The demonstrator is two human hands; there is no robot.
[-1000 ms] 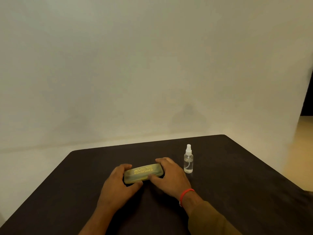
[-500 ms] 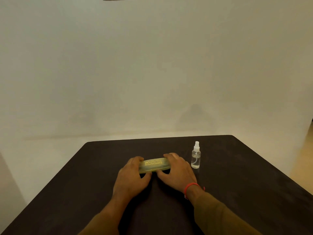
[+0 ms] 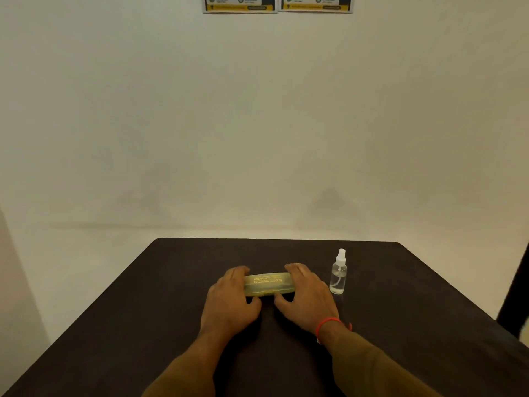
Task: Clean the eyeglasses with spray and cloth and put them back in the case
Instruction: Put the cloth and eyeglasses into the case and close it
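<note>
A translucent yellow-green eyeglass case (image 3: pixel 269 284) with yellow print lies closed on the dark table (image 3: pixel 171 325), lengthwise left to right. My left hand (image 3: pixel 232 299) grips its left end, fingers over the far side and thumb at the front edge. My right hand (image 3: pixel 306 296), with a red wrist band, grips the right end the same way. A small clear spray bottle (image 3: pixel 338 272) with a white nozzle stands upright just right of my right hand. The eyeglasses and cloth are not visible.
The table's far edge (image 3: pixel 274 239) runs in front of a plain pale wall. Two posters (image 3: pixel 277 3) hang at the top of the wall. A dark upright object (image 3: pixel 515 296) stands off the table's right side.
Both hands stay on the case, which has turned a little so it lies more level. The camera has tilted up, bringing the posters into sight.
</note>
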